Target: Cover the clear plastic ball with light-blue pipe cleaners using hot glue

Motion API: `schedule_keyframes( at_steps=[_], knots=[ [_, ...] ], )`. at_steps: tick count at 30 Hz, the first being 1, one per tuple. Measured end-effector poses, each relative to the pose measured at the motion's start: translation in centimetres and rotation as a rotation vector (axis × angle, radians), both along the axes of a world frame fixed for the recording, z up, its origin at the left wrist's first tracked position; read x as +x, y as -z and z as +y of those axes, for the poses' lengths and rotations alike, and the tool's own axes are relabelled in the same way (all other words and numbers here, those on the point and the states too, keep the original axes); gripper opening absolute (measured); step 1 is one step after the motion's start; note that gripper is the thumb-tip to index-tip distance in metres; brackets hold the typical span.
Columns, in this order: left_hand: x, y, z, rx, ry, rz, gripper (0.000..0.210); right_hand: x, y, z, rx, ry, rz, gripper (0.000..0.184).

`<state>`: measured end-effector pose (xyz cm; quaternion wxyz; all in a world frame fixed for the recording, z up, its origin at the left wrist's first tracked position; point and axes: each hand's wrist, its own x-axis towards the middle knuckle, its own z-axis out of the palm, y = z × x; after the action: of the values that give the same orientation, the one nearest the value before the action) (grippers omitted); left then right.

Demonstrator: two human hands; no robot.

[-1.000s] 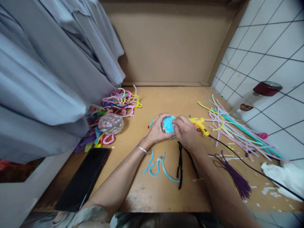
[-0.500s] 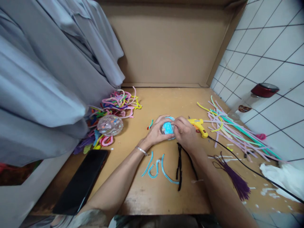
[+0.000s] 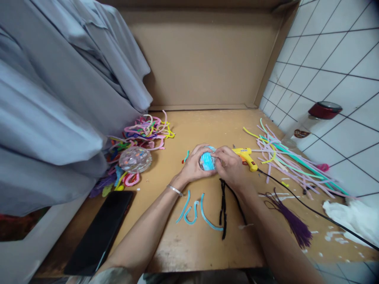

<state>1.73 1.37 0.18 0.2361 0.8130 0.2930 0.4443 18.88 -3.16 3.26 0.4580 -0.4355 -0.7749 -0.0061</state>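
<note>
Between my hands is a round, clear-looking piece (image 3: 207, 161) with rows of light-blue pipe cleaner across its face. My left hand (image 3: 192, 165) is wrapped round its left side, thumb along the bottom edge. At its right edge, the closed fingers of my right hand (image 3: 231, 165) pinch at the blue pipe cleaner; the fingertips are partly hidden. Several loose light-blue pipe cleaner pieces (image 3: 202, 209) lie below the hands, beside black pipe cleaners (image 3: 222, 213). A yellow glue gun (image 3: 250, 159) rests just right of my right hand.
A clear ball with coloured specks (image 3: 135, 159) sits by a heap of pipe cleaners (image 3: 148, 132) on the left, above a black phone (image 3: 100, 232). At right are long pipe cleaners (image 3: 296, 161), a purple tassel (image 3: 293, 225), white tissue (image 3: 352, 217) and a red-lidded jar (image 3: 310, 124).
The view has shifted slightly. My right fingers have moved a little on the right edge of the round piece; my left hand keeps its hold.
</note>
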Motion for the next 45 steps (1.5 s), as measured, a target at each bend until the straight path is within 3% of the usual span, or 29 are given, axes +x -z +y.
schedule_keyframes(
  at_steps=[10,19,31,38,45],
  knots=[
    [0.0,0.0,0.0,-0.014,0.008,-0.037,0.064,0.3,0.0,0.2,-0.087,-0.045,0.109,0.03],
    [-0.1,0.5,0.4,0.001,0.047,-0.075,0.062,-0.2,0.3,-0.3,0.142,0.106,-0.35,0.026],
    [-0.2,0.4,0.4,-0.003,0.018,-0.063,0.063,-0.4,1.0,-0.4,0.19,0.112,-0.281,0.024],
    [-0.1,0.5,0.4,0.001,0.02,-0.085,0.062,-0.8,1.4,-0.1,0.186,0.089,-0.083,0.03],
    [-0.1,0.5,0.4,-0.013,0.01,-0.087,0.062,-1.4,1.3,-0.5,0.094,0.149,-0.177,0.037]
  ],
)
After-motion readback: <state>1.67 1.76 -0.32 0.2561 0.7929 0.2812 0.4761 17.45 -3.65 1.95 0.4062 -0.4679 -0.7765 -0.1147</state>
